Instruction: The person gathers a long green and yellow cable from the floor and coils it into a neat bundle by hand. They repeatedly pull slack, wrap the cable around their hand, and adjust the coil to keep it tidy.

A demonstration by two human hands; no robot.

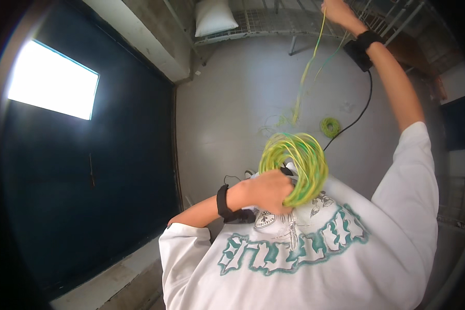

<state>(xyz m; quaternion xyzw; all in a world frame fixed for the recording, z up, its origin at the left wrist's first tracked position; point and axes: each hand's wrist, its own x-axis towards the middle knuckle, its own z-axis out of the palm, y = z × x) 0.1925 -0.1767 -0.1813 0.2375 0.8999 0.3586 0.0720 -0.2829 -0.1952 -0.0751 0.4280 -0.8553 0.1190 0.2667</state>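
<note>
Yellow-green wire, looped into a thick coil [315, 160], sits front and centre at the person's chest, and the left hand [270, 190] has it — fingers curled around the near lower side of the ring. It looks light to moderate in weight, springy rather than stiff, probably smooth-skinned and hard to break, though likely to sag and shed loops if held loosely. Best grip, I'd say: the whole bundle through the middle hole, just where that fist is, with every turn gathered in.

Beyond it, on the grey floor [243, 93], lies a smaller coil [329, 134] to the right, a black cable [364, 106] running close beside it. Loose strands [296, 113] tangle just past the big coil — thin, whippy, surely quick to snag.

Now out to the far right: the right hand [341, 13], arm stretched, seems to pinch a long strand [314, 51] that slants back toward the tangle; the exact finger placement I cannot tell. No container can be made out, only a plump white cushion [214, 18] on a far mesh frame [256, 21], its filling hidden.
</note>
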